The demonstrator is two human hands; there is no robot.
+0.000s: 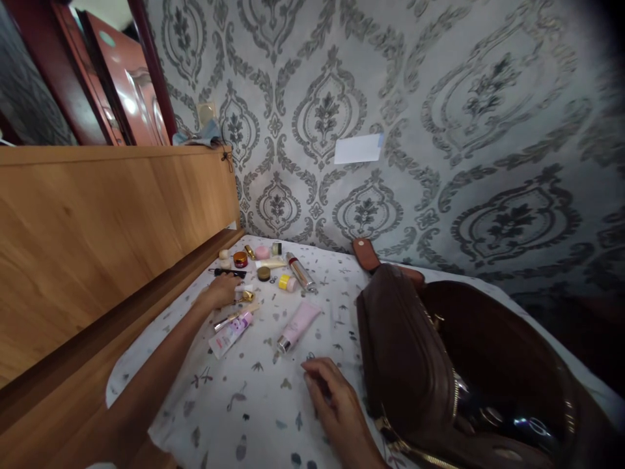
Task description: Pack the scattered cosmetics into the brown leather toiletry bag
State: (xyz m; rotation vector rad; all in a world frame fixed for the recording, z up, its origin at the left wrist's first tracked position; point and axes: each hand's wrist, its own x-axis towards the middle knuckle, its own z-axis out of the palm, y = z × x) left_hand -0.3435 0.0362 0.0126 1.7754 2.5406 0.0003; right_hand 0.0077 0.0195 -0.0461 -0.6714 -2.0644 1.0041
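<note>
My left hand (222, 290) reaches in among the cosmetics on the patterned white sheet (263, 391). Its fingers are bent down next to a small white item (244, 288) and a black slim item (234, 273); what they grip is partly hidden. Just nearer to me lie a gold-capped piece (248, 296), a thin tube (227, 320) and a pink-and-white tube (230, 333). My right hand (338, 407) hovers over or rests on the sheet, thumb and forefinger apart, holding nothing. Beyond it lies a pale pink tube with a silver cap (299, 326).
A brown leather bag (407, 345) stands unzipped on the right, with shiny dark things inside. Toward the wall are an amber jar (240, 259), a yellow-lidded jar (287, 283), a silver bottle (301, 272) and several other small containers. A wooden board (117, 221) borders the left.
</note>
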